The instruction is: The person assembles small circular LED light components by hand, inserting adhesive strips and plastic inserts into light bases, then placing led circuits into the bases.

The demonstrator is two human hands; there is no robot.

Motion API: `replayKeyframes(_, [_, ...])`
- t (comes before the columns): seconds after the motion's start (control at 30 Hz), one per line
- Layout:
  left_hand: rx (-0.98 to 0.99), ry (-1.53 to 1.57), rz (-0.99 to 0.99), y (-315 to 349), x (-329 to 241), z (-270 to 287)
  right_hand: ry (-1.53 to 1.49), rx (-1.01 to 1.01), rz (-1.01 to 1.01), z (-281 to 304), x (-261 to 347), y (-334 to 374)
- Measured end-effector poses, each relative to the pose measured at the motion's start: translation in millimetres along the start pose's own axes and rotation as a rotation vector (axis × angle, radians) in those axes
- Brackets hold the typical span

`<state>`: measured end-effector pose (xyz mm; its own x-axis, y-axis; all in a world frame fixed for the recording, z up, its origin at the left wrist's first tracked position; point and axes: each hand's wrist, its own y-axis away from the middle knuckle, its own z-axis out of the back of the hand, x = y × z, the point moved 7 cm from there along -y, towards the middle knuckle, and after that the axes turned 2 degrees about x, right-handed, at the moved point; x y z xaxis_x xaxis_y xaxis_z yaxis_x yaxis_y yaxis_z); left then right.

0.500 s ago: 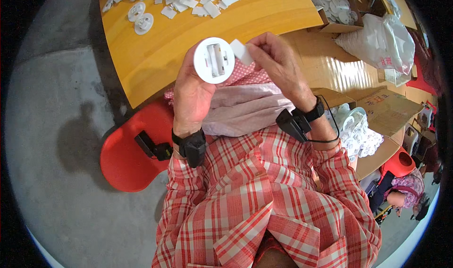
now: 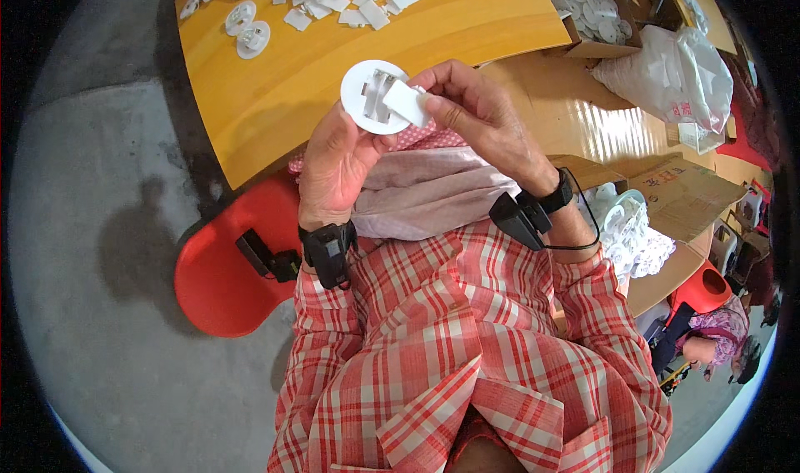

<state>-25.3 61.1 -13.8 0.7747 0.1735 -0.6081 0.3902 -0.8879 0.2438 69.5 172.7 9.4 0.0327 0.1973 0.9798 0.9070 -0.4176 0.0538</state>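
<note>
My left hand grips a round white plastic housing by its lower rim, with its open battery compartment facing me. Between the thumb and fingers of my right hand is a small white rectangular battery cover. The cover lies tilted over the right side of the compartment and hides part of it. Whether it touches the housing I cannot tell. Both hands are above my lap, in front of the yellow wooden table.
White covers and round white housings lie heaped at the table's far side. A red stool is at left. Right are an open carton of white parts, another parts box, a plastic bag and a person.
My right hand has brought the cover left, over the compartment's edge. The housing has tilted and risen slightly in my left hand.
</note>
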Motion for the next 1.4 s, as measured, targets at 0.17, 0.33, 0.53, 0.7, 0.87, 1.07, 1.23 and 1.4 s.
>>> replayKeyframes(0.17, [0.001, -0.229, -0.167, -2.3, -11.7, -20.7, 0.071, 0.007, 0.026, 0.0, -3.4, 1.3])
replayKeyframes(0.33, [-0.057, -0.207, 0.008, 2.1, -8.9, 2.0, 0.329, -0.046, 0.115, 8.7, 17.3, -2.8])
replayKeyframes(0.53, [-0.018, -0.190, 0.054, 0.9, -3.0, -6.3, 0.556, -0.148, 0.309, -6.1, 61.0, -1.9])
replayKeyframes(0.7, [-0.121, -0.234, 0.064, 1.4, -2.7, -14.1, 0.637, -0.158, 0.405, -17.5, 65.0, 2.9])
replayKeyframes(0.87, [-0.250, -0.229, 0.063, 1.8, -1.9, -14.1, 0.608, -0.170, 0.406, -18.3, 63.6, 3.5])
replayKeyframes(1.07, [-0.207, -0.240, 0.067, 1.7, -1.6, -15.8, 0.672, -0.160, 0.473, -20.0, 65.6, 1.9])
replayKeyframes(1.23, [-0.140, -0.256, 0.081, 1.5, -1.5, -14.1, 0.646, -0.153, 0.472, -20.0, 65.8, 0.5])
replayKeyframes(1.4, [-0.131, -0.248, 0.072, 2.1, -1.5, -13.5, 0.663, -0.166, 0.427, -19.3, 66.0, -0.1])
